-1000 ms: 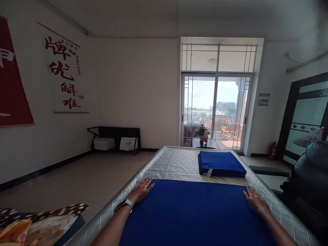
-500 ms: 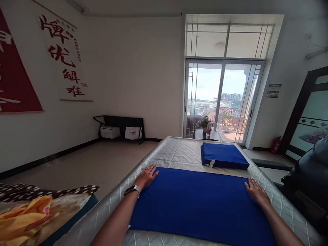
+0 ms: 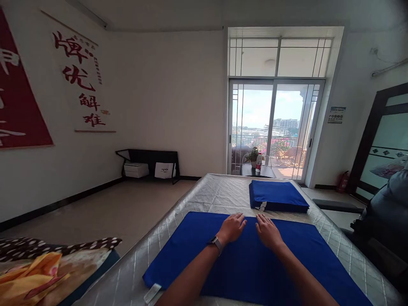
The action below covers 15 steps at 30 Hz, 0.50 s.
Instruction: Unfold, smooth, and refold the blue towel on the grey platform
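A blue cloth (image 3: 242, 272) lies spread flat across the quilted mattress (image 3: 213, 187), with a white tag at its near left corner. On the cloth's far edge, near the middle, rests my left hand (image 3: 232, 228), palm down with fingers stretched out; a watch band circles that wrist. My right hand (image 3: 268, 231) lies flat just to its right, fingers extended, with a small gap between the two. Beyond the hands, toward the right, sits a stack of folded blue cloths (image 3: 279, 195) with white tags at its front left corner.
A bed with crumpled yellow fabric (image 3: 35, 272) stands at the lower left. A small table (image 3: 255, 171) holding a plant and a bottle (image 3: 258, 162) is past the mattress. A dark bulky object (image 3: 385, 216) stands at the right. A black rack (image 3: 149, 156) is by the wall.
Both hands have moved inward along the cloth's far edge, from its two far corners to the middle. The stack has stayed in place.
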Available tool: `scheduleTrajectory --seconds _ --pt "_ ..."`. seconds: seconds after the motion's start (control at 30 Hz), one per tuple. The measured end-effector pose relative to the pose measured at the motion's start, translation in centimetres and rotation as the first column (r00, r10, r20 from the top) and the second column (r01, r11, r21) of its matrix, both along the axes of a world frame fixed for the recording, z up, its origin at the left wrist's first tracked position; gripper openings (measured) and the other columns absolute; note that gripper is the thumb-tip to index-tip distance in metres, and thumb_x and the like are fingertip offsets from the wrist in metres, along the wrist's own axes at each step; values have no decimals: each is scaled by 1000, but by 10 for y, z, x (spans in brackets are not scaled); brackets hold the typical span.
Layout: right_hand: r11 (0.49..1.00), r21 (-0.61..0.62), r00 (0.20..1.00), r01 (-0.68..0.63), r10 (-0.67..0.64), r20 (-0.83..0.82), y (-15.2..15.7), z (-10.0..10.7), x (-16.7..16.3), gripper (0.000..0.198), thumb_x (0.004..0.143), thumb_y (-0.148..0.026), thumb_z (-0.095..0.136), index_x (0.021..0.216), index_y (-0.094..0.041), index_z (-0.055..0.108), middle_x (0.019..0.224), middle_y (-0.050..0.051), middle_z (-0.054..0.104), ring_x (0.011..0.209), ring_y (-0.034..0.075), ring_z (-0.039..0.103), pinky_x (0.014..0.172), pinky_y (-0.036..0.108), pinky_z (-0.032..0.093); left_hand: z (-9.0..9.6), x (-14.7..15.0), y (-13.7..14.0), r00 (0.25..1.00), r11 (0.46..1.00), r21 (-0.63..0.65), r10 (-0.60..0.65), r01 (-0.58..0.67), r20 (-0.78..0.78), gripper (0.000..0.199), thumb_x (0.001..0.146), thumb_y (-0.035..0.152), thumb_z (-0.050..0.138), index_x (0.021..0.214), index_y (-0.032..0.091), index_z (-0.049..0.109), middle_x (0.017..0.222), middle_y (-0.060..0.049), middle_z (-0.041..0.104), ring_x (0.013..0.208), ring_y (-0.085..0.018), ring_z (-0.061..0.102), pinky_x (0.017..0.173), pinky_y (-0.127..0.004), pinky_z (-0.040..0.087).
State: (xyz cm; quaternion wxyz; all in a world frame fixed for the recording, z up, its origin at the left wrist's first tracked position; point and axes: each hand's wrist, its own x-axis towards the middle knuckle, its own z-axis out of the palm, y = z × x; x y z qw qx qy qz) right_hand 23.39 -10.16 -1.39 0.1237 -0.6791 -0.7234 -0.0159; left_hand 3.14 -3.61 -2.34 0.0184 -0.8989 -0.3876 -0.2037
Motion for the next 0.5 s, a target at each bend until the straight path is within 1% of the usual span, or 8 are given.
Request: scheduleTrajectory --seconds 0.03,0.1,0.2,0.33,0.5 --pt "999 -20 999 -33 33 -15 4 -2 -15 61 98 -34 23 153 -10 35 159 9 36 148 20 27 121 35 16 -8 15 -3 999 999 26 -39 39 0 49 103 37 28 138 15 55 143 -15 56 135 -25 50 113 -40 37" --pt "997 -58 998 -55 53 -34 9 -8 -32 60 98 -30 22 154 -11 32 160 9 34 149 19 26 121 35 16 -23 31 -5 996 994 61 -87 87 -13 50 104 29 24 141 14 53 144 -16 56 137 -24 48 114 -43 36" --pt "995 -85 998 -55 52 -43 11 -18 -36 60 99 -30 19 156 -13 28 161 6 29 149 19 23 121 35 13 -36 33 -4 995 995 51 -89 91 -46 51 103 25 23 145 13 47 148 -15 51 141 -24 42 117 -45 32" --pt "994 -97 998 -45 40 -49 9 -20 -31 61 100 -33 15 156 -13 27 163 6 25 150 19 21 121 36 12 -35 28 -3 995 998 13 -63 64 -73 52 103 26 23 148 10 43 152 -15 46 145 -23 36 120 -45 27" --pt "994 -107 997 -31 24 -66 9 -17 -34 62 100 -36 14 155 -12 29 163 8 26 150 20 20 121 39 12 -36 32 -4 996 999 13 -41 42 -78 54 103 28 20 149 10 41 153 -15 45 145 -22 36 120 -43 27"
